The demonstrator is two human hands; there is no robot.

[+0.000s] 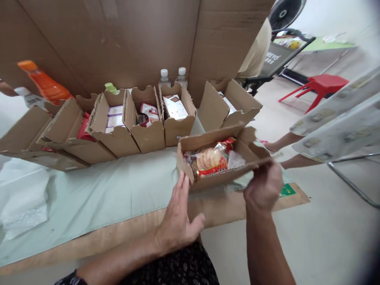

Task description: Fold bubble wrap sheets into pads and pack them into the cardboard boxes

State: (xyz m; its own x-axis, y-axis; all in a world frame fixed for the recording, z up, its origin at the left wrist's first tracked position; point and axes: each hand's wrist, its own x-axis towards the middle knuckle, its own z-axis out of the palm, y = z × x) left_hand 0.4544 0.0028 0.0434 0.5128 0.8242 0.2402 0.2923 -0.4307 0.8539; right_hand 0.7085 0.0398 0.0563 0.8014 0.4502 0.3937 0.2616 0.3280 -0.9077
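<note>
A small open-topped cardboard box (213, 180) stands slightly askew in front of me at the table's near side. Inside it lies a clear and red packet of round biscuits (209, 159), with a whitish packet (236, 160) beside it. My left hand (179, 217) has its fingers stretched out, the tips against the box's left end and the thumb apart. Around the box's right near corner my right hand (264, 186) is closed, somewhat blurred; its fingertips are partly hidden.
Behind the box stands a row of similar cardboard boxes (148, 136) holding packets and cartons. Plastic bottles (181, 77) and an orange bottle (49, 85) stand behind them. A large cardboard sheet (133, 39) rises at the back. At right are a person's legs (305, 160) and a red stool (326, 85).
</note>
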